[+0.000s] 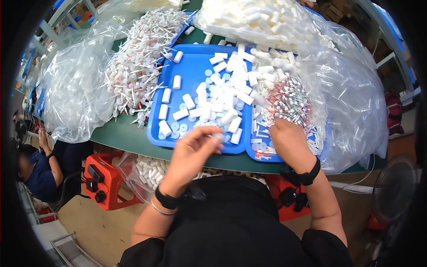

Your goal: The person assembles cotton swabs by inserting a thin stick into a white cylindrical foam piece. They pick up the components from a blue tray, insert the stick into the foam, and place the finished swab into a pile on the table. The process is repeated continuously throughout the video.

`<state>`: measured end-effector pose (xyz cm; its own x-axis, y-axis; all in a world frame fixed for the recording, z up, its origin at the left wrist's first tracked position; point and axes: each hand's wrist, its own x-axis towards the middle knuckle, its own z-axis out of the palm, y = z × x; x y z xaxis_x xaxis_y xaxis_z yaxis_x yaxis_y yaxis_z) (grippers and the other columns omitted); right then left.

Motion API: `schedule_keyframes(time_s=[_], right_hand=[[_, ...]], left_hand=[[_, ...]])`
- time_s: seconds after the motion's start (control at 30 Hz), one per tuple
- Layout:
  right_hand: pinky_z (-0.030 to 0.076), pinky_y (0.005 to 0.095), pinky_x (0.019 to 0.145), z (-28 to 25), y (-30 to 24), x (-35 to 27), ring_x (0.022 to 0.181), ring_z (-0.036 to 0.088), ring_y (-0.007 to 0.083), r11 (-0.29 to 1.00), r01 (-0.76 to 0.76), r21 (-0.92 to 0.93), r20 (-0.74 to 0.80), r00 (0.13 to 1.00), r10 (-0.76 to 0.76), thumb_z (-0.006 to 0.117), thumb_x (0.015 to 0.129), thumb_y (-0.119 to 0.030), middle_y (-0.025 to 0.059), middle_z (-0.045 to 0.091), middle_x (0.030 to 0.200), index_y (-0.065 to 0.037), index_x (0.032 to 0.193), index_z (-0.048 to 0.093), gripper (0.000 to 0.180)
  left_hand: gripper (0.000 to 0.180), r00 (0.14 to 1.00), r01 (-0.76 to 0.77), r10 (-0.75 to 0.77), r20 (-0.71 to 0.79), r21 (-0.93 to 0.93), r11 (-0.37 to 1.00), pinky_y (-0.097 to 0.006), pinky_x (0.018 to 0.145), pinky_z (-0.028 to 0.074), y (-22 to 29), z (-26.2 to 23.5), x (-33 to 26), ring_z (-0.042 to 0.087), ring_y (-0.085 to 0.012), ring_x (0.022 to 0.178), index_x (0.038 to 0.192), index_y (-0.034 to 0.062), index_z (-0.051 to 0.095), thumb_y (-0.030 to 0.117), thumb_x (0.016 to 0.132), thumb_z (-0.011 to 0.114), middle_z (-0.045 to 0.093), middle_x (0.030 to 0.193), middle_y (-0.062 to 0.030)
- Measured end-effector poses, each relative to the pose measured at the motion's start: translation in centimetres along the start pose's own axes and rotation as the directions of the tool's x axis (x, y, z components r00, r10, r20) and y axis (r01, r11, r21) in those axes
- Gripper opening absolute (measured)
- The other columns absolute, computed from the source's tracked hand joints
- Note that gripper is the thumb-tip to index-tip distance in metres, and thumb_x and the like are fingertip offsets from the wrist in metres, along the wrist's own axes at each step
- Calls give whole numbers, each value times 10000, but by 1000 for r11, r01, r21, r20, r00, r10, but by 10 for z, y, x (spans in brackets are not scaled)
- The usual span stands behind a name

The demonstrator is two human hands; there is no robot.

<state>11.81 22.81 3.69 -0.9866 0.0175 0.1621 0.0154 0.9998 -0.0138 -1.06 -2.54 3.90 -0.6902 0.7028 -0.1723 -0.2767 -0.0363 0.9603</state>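
Note:
My left hand [192, 151] hovers over the near edge of a blue tray [194, 66] and pinches a small white plastic piece [218, 135] at its fingertips. The tray holds several white plastic tubes [224, 95] and pale blue round caps [178, 127]. My right hand [289, 142] rests palm down in a second blue tray [262, 156], fingers closed into a heap of thin white sticks with red marks [289, 100]. What those fingers grip is hidden.
A pile of white stemmed parts [140, 66] lies on clear plastic left of the trays. Clear bags of white tubes [258, 18] sit behind and to the right. Below the green table edge [122, 138] are a red stool [104, 178] and a seated person [40, 171]. A fan [393, 189] stands right.

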Motion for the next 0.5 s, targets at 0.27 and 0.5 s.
schedule_keyframes(time_s=[0.27,0.5], right_hand=[[522,433,655,-11,7,-5,752,637,347,976,-57,212,-18,998,62,659,845,-31,143,597,819,-7,826,614,55],[528,418,700,-37,16,-18,799,659,332,943,-147,299,-99,978,184,710,833,-49,124,641,861,-23,910,657,98]], left_hand=[[264,921,374,-281,269,-420,827,-272,872,568,-26,26,-7,688,-129,956,1212,8,616,210,1050,561,685,1137,-98],[342,905,405,-288,314,-427,808,-269,884,560,-23,27,5,678,-140,960,1297,5,585,234,1042,583,678,1048,-82]])
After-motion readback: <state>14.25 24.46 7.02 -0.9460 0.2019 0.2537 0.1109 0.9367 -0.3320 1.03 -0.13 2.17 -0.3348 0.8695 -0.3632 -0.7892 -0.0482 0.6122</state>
